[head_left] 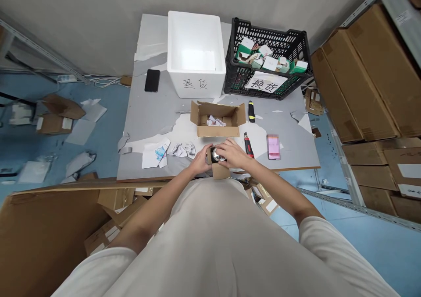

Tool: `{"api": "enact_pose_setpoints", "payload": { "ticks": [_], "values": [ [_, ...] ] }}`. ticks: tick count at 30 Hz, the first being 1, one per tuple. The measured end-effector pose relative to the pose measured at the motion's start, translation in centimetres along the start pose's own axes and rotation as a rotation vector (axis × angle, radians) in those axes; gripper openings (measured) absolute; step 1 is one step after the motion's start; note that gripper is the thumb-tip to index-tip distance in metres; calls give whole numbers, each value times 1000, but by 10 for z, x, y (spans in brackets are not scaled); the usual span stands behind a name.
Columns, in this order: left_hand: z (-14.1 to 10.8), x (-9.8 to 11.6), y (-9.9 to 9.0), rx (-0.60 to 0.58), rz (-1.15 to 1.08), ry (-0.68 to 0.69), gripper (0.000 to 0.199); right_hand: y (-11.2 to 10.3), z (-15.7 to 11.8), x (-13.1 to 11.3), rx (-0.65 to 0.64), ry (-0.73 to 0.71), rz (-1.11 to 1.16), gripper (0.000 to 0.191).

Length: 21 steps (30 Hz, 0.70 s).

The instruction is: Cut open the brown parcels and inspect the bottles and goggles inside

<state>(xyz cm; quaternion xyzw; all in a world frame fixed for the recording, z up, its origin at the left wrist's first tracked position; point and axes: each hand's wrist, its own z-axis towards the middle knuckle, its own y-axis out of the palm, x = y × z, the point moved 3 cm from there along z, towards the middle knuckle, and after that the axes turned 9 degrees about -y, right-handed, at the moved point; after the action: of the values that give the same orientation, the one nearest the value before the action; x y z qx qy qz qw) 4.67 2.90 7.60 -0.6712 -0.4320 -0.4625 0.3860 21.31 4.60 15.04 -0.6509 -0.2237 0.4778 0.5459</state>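
Close to my body at the table's front edge, a small cardboard box (221, 172) stands with its near flap folded down. Inside it shows a shiny silver object with a rounded top (218, 155); its exact kind is unclear. My left hand (201, 160) is closed around the box's left side. Curled over the right side, my right hand (232, 153) has its fingers on the silver object. Just beyond them lies a larger open cardboard box (218, 131) with crumpled paper (215, 121) inside. A red and black utility knife (248, 145) is right of my right hand.
Behind stand a white foam bin (196, 86) and a black crate (232, 76) of small green-and-white boxes. On the table (138, 117) are crumpled paper (182, 150), a black phone (152, 80), a pink-screened phone (273, 147) and a yellow-black cutter (251, 111). Cartons (378, 69) line the right.
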Motion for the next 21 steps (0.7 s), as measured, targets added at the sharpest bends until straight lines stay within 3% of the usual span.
{"api": "enact_pose_setpoints", "payload": {
  "ticks": [4,9,15,18,21],
  "values": [
    [-3,-1,0,-12,-65,-25,95,13,-2,9,-78,-107,-4,31],
    [-3,-1,1,-16,-152,-9,95,22,-9,16,-95,-140,-13,31],
    [0,-18,6,-17,30,204,81,21,-16,18,-73,-146,-19,34],
    [1,-26,5,50,121,301,70,15,-25,18,27,-84,42,50],
    [-1,-27,4,37,215,341,59,17,-45,19,262,89,159,70]
  ]
}}
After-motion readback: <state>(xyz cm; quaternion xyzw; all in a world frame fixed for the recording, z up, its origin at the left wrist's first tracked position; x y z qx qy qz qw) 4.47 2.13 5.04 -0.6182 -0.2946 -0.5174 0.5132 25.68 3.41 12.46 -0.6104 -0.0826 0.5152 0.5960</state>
